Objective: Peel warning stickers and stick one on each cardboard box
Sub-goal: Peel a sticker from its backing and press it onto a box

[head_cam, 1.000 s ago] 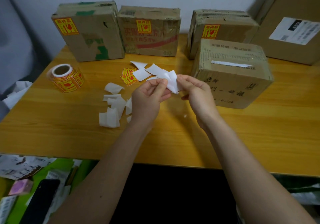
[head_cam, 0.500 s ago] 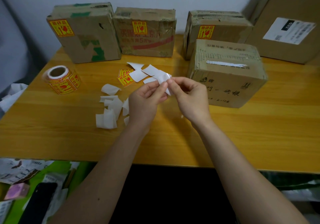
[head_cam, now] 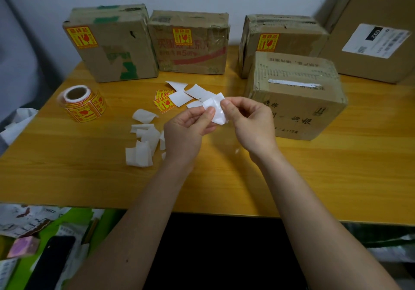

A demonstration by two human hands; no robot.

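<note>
Over the middle of the wooden table (head_cam: 336, 177), my left hand (head_cam: 186, 130) and my right hand (head_cam: 249, 125) pinch one sticker piece (head_cam: 216, 110) between them; only its white back shows. Three cardboard boxes at the back carry a yellow-red warning sticker: the left box (head_cam: 116, 49), the middle box (head_cam: 193, 49), the right box (head_cam: 289, 40). A nearer box (head_cam: 296, 101) just right of my right hand shows no such sticker. A large box (head_cam: 377, 42) with a white shipping label stands at the far right. The sticker roll (head_cam: 82, 103) lies at the left.
Loose warning stickers (head_cam: 164, 102) and white backing scraps (head_cam: 143, 141) lie between the roll and my hands. Below the table's near edge at the left are papers, a dark phone (head_cam: 51, 262) and a small pink box (head_cam: 22, 246).
Both hands stay pinched on the white piece, which has turned a little between the fingers. The camera has shifted slightly; nothing on the table has moved.
</note>
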